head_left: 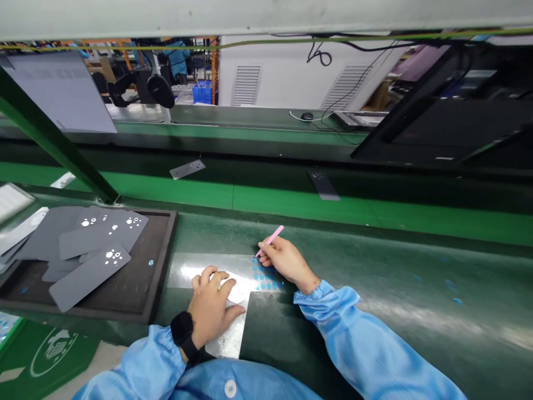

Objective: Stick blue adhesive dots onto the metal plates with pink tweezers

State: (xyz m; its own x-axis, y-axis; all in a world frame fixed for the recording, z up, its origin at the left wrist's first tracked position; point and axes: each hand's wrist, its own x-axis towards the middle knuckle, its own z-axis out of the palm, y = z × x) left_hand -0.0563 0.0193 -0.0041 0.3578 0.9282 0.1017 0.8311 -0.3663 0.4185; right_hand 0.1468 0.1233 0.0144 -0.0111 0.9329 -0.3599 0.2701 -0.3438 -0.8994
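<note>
My left hand (pixel 212 308) lies over a shiny pale panel (pixel 229 339) with a rounded white patch near its top. Its fingers are spread, the thumb near the panel's right edge. My right hand (pixel 287 262) is closed in a pinch on pink tweezers (pixel 275 234), held slanted with the tip down. That tip meets the upper left corner of rows of small blue round stickers (pixel 262 276) on a clear sheet (pixel 187 271). The sheet lies flat on the green bench, its middle partly covered by the panel and my left fingers.
At left, a dark tray (pixel 141 289) holds overlapping grey panels (pixel 91 275) with round cutouts. Beyond the bench runs a green conveyor belt (pixel 266 194) carrying a silver panel (pixel 187 169) and a dark panel (pixel 323 185). A green post (pixel 54 133) slants at left; a dark monitor (pixel 453 128) stands right.
</note>
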